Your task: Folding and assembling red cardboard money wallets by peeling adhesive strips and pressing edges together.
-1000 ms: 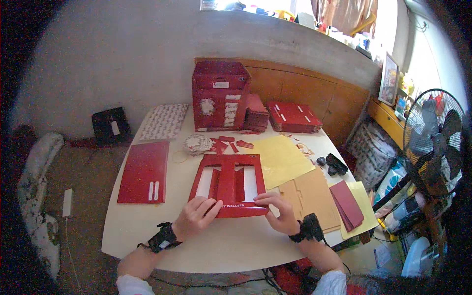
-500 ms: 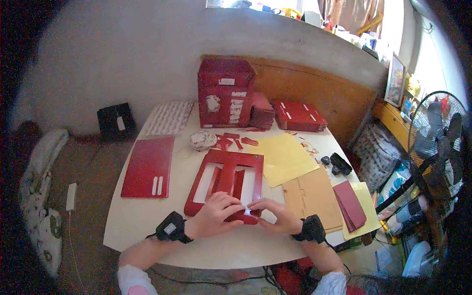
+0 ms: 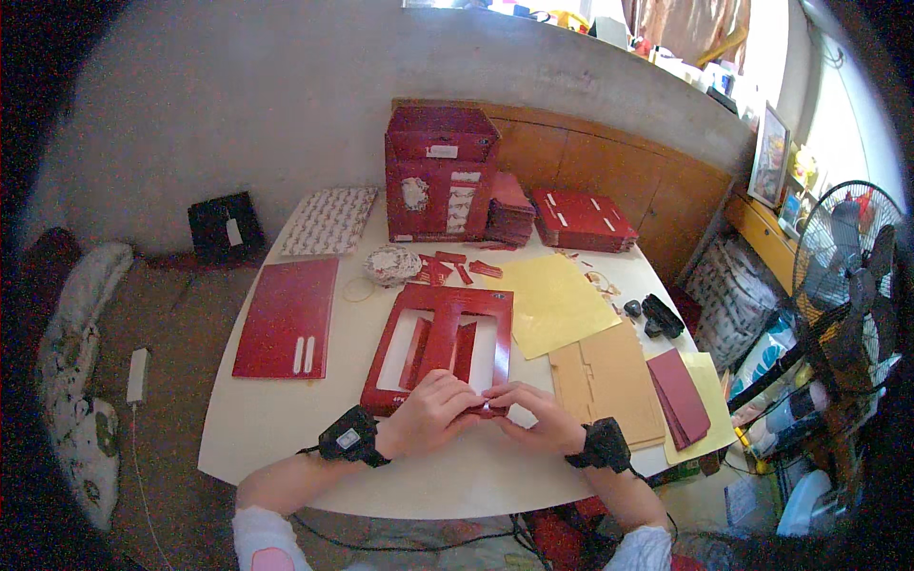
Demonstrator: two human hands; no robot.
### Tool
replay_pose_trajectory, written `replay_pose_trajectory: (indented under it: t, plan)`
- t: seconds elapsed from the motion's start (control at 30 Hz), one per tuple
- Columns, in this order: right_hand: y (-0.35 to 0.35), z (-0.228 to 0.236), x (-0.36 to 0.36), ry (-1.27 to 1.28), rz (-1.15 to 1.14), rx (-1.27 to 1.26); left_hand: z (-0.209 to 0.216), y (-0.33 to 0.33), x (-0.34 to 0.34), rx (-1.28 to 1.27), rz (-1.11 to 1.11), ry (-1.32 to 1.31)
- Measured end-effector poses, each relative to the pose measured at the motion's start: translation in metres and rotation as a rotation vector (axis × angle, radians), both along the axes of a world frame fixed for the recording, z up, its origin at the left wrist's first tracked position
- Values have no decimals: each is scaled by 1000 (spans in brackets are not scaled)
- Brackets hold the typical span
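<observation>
While a white table [image 3: 519, 490] is standing before a grey wall [image 3: 257, 114], a red windowed frame [image 3: 440, 328] is lying near its middle, its near edge being pinched, and partly hidden, by the left hand [image 3: 430, 416] and right hand [image 3: 533, 415]. A red panel [image 3: 286, 319] is lying left, a yellow sheet [image 3: 555, 303] right; a tall red box [image 3: 438, 205] is standing at the far side.

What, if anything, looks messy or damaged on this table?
Two things. Red scraps lie scattered behind the red frame, unlike the neat stacks nearby. And the box has ragged white patches on its front, as if its surface had been torn, though I can't be sure.
</observation>
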State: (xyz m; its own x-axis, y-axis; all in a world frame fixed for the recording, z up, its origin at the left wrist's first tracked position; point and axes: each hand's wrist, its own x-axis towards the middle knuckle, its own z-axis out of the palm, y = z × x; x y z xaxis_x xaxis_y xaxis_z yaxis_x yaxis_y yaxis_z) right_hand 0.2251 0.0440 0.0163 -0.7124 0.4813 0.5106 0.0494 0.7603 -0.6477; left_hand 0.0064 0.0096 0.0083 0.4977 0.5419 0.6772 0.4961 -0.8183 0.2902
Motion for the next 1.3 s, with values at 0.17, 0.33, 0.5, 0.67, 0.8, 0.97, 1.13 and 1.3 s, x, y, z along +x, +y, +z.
replay_pose_trajectory:
  t: [0.17,0.33,0.5,0.67,0.8,0.97,1.13,1.3]
  plan:
    - [-4,3,-3,30,-56,-23,-1,-1,4,33,49,-27]
    - [-4,4,-4,65,-84,-115,2,-2,6,-31,74,-88]
    - [-3,2,-5,63,-107,-31,1,-1,8,-40,63,-119]
    - [-3,2,-6,43,-101,38,1,-1,7,-26,72,-115]
    - [-3,1,-6,36,-101,79,-6,1,5,-39,72,-67]
    - [4,7,7,6,-178,101,13,-1,-17,-65,104,48]
    - [21,10,24,-47,-161,9,7,0,-61,-199,102,87]
    - [26,10,27,-234,-164,-34,-2,0,-74,-270,61,153]
